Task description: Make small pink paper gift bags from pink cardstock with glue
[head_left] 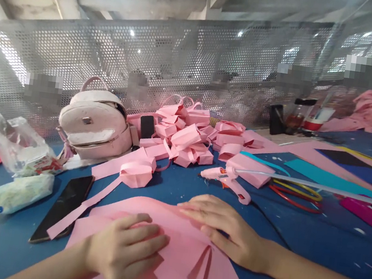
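Pink paper sheet (177, 257), pink glue gun (226, 180), blue table (313, 238), black phone (62, 208).

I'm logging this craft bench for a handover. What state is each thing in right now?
pink sheet: flat on the table, slit cut near its front, both hands pressing on it
left hand: fingers curled, resting on the sheet
right hand: flat, palm down on the sheet's far edge
glue gun: lying on its side, unheld
phone: screen dark, a pink strip across it
backpack: upright, closed
folded pink pieces: heaped

No legible text on anything
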`<state>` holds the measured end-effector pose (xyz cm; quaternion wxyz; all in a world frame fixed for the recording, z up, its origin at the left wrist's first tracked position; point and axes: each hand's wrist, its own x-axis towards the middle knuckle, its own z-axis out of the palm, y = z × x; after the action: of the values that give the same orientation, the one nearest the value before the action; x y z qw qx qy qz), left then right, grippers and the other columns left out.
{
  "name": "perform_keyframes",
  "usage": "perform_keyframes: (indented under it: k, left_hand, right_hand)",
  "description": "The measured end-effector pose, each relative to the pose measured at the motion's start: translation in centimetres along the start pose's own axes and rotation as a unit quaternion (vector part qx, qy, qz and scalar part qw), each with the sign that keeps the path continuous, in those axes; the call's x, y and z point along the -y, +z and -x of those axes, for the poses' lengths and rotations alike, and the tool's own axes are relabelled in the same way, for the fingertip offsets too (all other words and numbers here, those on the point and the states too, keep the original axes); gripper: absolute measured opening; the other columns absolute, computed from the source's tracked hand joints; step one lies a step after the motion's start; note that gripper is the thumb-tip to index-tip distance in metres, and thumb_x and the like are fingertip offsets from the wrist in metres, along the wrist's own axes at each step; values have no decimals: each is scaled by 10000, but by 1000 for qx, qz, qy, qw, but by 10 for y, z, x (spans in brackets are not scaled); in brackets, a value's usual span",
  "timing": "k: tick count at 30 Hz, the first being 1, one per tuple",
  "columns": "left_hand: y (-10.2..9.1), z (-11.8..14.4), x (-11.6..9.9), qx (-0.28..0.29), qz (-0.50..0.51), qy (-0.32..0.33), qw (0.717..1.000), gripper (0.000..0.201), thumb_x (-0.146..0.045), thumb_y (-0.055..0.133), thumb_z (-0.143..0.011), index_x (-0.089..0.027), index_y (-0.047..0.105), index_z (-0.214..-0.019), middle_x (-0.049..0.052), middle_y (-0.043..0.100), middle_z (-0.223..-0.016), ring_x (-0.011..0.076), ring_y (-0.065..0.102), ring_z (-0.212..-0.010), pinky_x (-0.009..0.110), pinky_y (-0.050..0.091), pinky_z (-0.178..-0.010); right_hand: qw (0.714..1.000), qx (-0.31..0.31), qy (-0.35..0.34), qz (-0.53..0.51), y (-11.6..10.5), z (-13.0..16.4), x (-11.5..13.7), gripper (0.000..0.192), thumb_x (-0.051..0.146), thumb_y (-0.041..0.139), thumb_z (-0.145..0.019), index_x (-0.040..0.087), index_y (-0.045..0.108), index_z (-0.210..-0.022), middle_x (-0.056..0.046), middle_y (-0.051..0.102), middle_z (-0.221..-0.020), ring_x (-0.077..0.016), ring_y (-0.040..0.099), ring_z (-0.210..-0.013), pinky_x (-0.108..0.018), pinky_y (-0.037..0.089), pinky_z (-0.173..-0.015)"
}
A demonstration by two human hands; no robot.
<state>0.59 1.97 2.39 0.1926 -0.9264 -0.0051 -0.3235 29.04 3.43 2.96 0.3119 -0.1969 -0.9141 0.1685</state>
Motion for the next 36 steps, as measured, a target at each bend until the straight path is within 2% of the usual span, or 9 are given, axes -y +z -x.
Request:
perform_keyframes:
  k: [7,14,17,20,24,26,29,33,36]
  left_hand:
    - [-6,-2,0,6,-30,-10,999,406,-46,350,-981,-119,671,-743,59,696,-681,169,631,-622,371,536,-783]
    - [-3,3,1,16,18,-6,1000,386,-10,369,-929,-100,674,-710,67,652,-605,159,562,-510,462,583,-935]
    - [-5,2,6,8,48,-3,999,331,-31,409,-933,-95,681,-756,114,724,-718,182,648,-585,403,631,-858]
    - [-9,-2,10,-6,40,-3,999,252,-38,461,-945,-70,691,-846,168,777,-910,226,738,-816,387,616,-914]
    - [-16,-2,29,2,22,-37,999,296,-101,445,-1007,-85,670,-1199,155,739,-1187,236,692,-1116,370,532,-1034]
    - [-18,2,50,0,45,-168,985,338,-180,503,-1012,-272,624,-1314,57,696,-1301,216,618,-1247,370,476,-1086]
    - [-21,11,93,7,37,-337,941,473,-221,619,-949,-222,540,-1415,159,561,-1449,315,534,-1327,508,451,-1084]
    - [-27,19,140,71,127,-449,882,276,-175,671,-821,-181,750,-1085,62,768,-957,209,722,-850,302,591,-793]
    - [-38,14,168,57,175,-512,839,187,-164,690,-803,-160,764,-974,48,759,-903,214,715,-859,312,589,-800]
  right_hand:
    - [943,120,-271,154,-1,-3,24,376,266,367,-1061,110,691,-1169,-127,735,-1226,-177,653,-1190,-306,525,-935]
    - [951,115,-266,104,3,-2,24,381,221,516,-1005,170,571,-1378,-107,750,-1191,-206,681,-1172,-312,572,-929]
    - [972,52,-220,70,12,8,15,814,248,630,-960,341,140,-1602,-96,605,-1427,-226,532,-1356,-347,532,-995]
    - [999,8,-49,-13,18,15,4,980,197,621,-937,322,-83,-1607,-148,463,-1546,-247,501,-1382,-389,485,-1060]
    - [974,17,208,-90,19,12,-10,537,300,546,-958,240,485,-1488,-98,718,-1272,-279,683,-1159,-385,543,-983]
    - [959,-33,276,-53,20,10,-15,392,429,524,-961,188,729,-1193,-110,770,-1122,-325,707,-1060,-435,556,-946]
    - [953,-68,294,-23,22,9,-17,469,551,526,-943,167,772,-1049,-121,779,-1044,-347,704,-990,-461,554,-923]
    - [962,-45,261,-60,20,9,-13,482,566,525,-955,186,756,-1143,-97,786,-1034,-327,708,-950,-406,565,-884]
    - [962,-40,258,-81,18,9,-12,452,530,533,-962,201,743,-1188,-84,786,-1062,-317,708,-958,-380,572,-860]
